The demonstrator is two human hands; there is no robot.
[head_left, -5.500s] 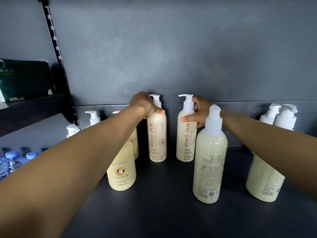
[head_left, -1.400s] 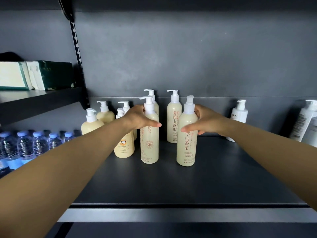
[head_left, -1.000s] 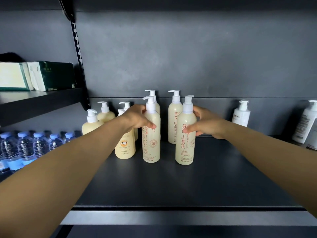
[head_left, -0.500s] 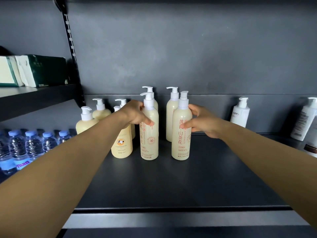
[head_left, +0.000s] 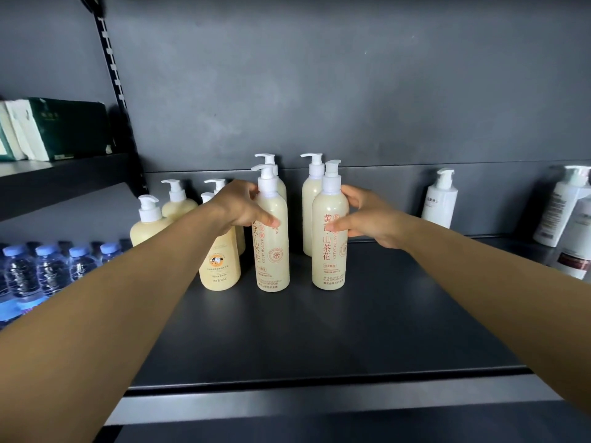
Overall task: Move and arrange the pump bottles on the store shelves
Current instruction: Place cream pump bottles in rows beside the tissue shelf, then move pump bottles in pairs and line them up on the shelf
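Two tall cream pump bottles with red lettering stand upright side by side on the dark shelf [head_left: 319, 340]. My left hand [head_left: 238, 206] grips the left front bottle [head_left: 272, 251] near its shoulder, thumb across the label. My right hand [head_left: 367, 219] grips the right front bottle [head_left: 330, 247] the same way. Directly behind them stand two more tall cream bottles [head_left: 309, 199], partly hidden. Several shorter, rounder cream pump bottles [head_left: 220, 266] cluster to the left, partly hidden by my left forearm.
A white pump bottle [head_left: 439, 203] stands at the back right, and more white bottles [head_left: 563, 215] sit at the far right edge. Several water bottles [head_left: 48, 270] fill the lower left bay. Green and white boxes [head_left: 60, 129] lie on the upper left shelf.
Both hands have stayed on the two front bottles while turning them; the labels face me more squarely than a second ago. Earlier, both hands held the two rear bottles against the back wall.
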